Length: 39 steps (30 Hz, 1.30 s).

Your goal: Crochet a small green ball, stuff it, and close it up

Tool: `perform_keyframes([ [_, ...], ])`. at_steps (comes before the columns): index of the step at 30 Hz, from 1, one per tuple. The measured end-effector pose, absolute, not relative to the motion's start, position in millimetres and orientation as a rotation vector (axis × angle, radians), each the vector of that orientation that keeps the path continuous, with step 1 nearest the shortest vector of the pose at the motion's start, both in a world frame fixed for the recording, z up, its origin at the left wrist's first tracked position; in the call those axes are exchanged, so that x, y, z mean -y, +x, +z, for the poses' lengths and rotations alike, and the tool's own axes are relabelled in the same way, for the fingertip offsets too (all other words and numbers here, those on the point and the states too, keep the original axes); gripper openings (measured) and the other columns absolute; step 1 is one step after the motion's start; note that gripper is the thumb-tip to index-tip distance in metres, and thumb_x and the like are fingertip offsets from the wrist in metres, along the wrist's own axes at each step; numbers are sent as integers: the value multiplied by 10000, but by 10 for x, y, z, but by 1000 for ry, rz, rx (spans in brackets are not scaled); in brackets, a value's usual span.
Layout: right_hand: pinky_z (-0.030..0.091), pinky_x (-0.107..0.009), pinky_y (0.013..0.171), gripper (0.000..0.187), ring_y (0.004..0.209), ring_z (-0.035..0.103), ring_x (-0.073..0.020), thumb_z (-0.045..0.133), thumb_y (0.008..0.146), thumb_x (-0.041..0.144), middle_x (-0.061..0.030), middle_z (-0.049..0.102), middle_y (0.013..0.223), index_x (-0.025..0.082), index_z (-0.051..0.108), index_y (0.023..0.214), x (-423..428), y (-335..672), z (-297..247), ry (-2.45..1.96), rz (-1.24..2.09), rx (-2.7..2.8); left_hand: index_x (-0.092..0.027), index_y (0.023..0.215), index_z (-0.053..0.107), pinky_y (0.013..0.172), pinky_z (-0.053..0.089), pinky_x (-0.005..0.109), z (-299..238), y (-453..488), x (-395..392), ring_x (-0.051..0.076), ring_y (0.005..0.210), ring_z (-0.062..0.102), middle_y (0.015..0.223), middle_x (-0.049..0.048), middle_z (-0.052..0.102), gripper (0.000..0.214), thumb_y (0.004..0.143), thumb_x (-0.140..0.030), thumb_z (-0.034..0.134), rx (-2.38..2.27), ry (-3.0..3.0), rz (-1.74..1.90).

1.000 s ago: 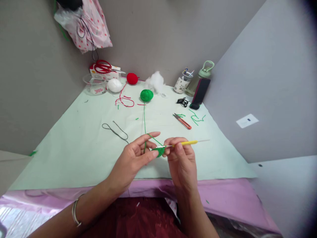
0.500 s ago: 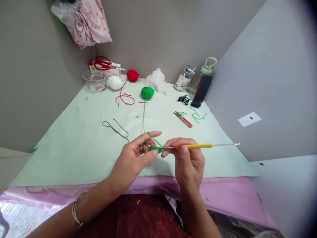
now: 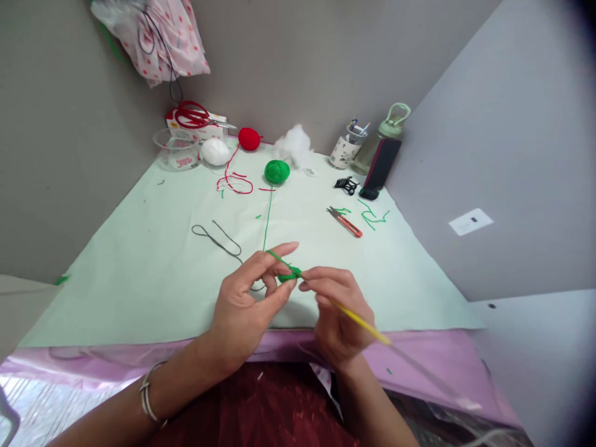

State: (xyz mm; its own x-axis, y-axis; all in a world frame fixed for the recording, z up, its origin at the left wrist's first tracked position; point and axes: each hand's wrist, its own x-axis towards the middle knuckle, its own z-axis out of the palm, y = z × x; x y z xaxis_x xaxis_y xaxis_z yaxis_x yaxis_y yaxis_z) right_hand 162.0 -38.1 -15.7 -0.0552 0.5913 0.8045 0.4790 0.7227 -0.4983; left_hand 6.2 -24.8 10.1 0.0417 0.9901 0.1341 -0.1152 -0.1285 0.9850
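Between thumb and fingers, my left hand pinches a small green crocheted piece. Green yarn runs over its raised index finger and back to the green yarn ball on the table. My right hand grips a crochet hook by its yellow handle, the rear end slanting down to the right and blurred. The hook's front tip meets the green piece, though fingers and yarn hide it. Just beyond my left hand lies a dark looped cord.
Thread snips lie at right near green yarn scraps and a black hair clip. Along the back stand a red yarn ball, white yarn ball, stuffing, clear tub, red-handled scissors, pen cup and bottle.
The crochet hook has swung from nearly level to slanting, its rear end now low at the right. My right hand has turned with it. The green piece has tilted and risen slightly.
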Motion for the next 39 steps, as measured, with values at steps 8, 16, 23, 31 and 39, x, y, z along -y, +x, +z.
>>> perform_keyframes([
  [8, 574, -347, 677, 270, 781, 680, -179, 577, 1006, 128, -38, 730, 916, 280, 773, 1112, 345, 1585, -92, -906, 322, 1453, -222, 1245, 776, 819, 500, 234, 123, -53, 86, 6, 486, 263, 605, -110, 466, 427, 826, -245, 851, -646, 540, 892],
  [16, 555, -307, 651, 216, 756, 657, -149, 606, 1011, 164, -25, 760, 937, 279, 783, 1058, 295, 1528, -45, -877, 619, 1335, -306, 1219, 790, 811, 441, 216, 109, 24, 128, 101, 846, 578, 876, -25, 653, 438, 796, -233, 877, -706, 735, 1060],
  [23, 585, -340, 738, 358, 934, 703, -198, 679, 937, 73, -63, 744, 1064, 301, 780, 1193, 392, 1542, -134, -951, 11, 1647, -242, 1226, 791, 812, 462, 232, 73, 31, 97, 90, 772, 566, 876, 0, 682, 472, 771, -300, 899, -669, 556, 934],
  [31, 511, -299, 660, 165, 706, 615, -125, 646, 998, 213, -10, 731, 907, 273, 799, 985, 284, 1523, -64, -852, 763, 1173, -291, 1195, 802, 885, 450, 223, 54, 12, 105, 100, 867, 591, 881, -18, 685, 387, 816, -233, 852, -690, 679, 1010],
  [39, 522, -281, 679, 141, 713, 642, -122, 653, 1001, 281, -14, 771, 916, 264, 789, 974, 279, 1541, -90, -875, 882, 1110, -325, 1203, 797, 888, 417, 260, 47, -5, 139, 146, 973, 564, 968, -2, 702, 336, 868, -320, 813, -767, 818, 1023],
])
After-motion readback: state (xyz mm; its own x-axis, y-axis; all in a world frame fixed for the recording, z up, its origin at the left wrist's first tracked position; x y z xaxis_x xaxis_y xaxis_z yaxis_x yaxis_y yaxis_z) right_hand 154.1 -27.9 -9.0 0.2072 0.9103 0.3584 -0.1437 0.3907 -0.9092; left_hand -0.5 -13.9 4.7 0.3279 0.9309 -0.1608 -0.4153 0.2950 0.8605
